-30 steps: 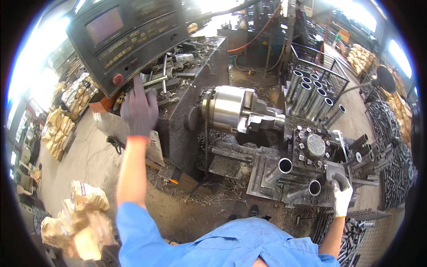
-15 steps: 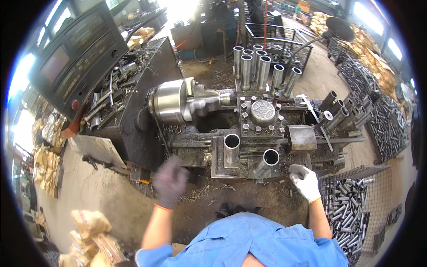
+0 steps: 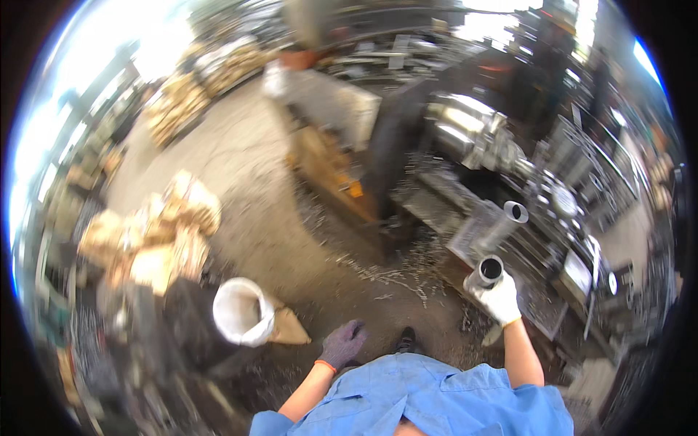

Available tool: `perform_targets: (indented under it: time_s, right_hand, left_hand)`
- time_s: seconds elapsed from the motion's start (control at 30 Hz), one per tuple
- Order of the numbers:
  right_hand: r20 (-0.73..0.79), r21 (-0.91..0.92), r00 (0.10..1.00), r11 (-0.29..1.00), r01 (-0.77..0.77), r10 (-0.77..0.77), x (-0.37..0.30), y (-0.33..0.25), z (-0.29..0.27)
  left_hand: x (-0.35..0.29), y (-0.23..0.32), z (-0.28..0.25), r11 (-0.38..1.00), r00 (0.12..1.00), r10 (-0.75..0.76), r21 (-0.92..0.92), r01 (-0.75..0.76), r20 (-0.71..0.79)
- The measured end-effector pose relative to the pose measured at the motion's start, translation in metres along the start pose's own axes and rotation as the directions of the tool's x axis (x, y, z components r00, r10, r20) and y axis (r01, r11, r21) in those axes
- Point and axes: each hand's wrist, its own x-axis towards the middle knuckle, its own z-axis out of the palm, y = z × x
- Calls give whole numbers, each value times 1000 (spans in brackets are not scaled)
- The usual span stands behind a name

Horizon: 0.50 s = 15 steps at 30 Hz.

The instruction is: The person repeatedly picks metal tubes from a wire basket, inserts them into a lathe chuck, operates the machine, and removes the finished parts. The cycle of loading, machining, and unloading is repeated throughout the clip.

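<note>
My right hand (image 3: 502, 299), in a white glove, is wrapped round a short steel tube (image 3: 474, 281) whose dark open end faces up. Just beyond it, a second steel tube (image 3: 498, 231) stands on the lathe's flat carriage plate (image 3: 465, 243). My left hand (image 3: 342, 344), in a dark grey glove with an orange cuff, hangs low in front of my body. Its fingers are loosely bent and apart, with nothing visible in them. The lathe's shiny chuck (image 3: 459, 123) lies farther off, smeared by motion.
To the left stand a white bucket (image 3: 240, 311) and a pile of brown paper sacks (image 3: 156, 236). Metal shavings (image 3: 385, 275) litter the floor beside the lathe. A tilted metal panel (image 3: 331, 102) juts out at the machine's near end.
My view has swung left, so the lathe now sits to the right. My right hand has taken hold of a tube. My left hand has dropped closer to my body.
</note>
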Motion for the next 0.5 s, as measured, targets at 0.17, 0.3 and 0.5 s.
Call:
perform_targets:
  time_s: [0.17,0.3,0.5]
  right_hand:
    - [644,-134,757,957,256,-112,-35,-68,174]
    - [932,74,260,835,545,-253,-113,-130,310]
    - [863,499,-437,552,668,-253,-247,-231,436]
  left_hand:
    - [-129,-99,-18,948,914,-314,-145,285,-257]
    - [-261,-173,-10,706,657,-683,-519,481,-320]
    - [-432,-237,88,342,-180,-897,-892,295,-404]
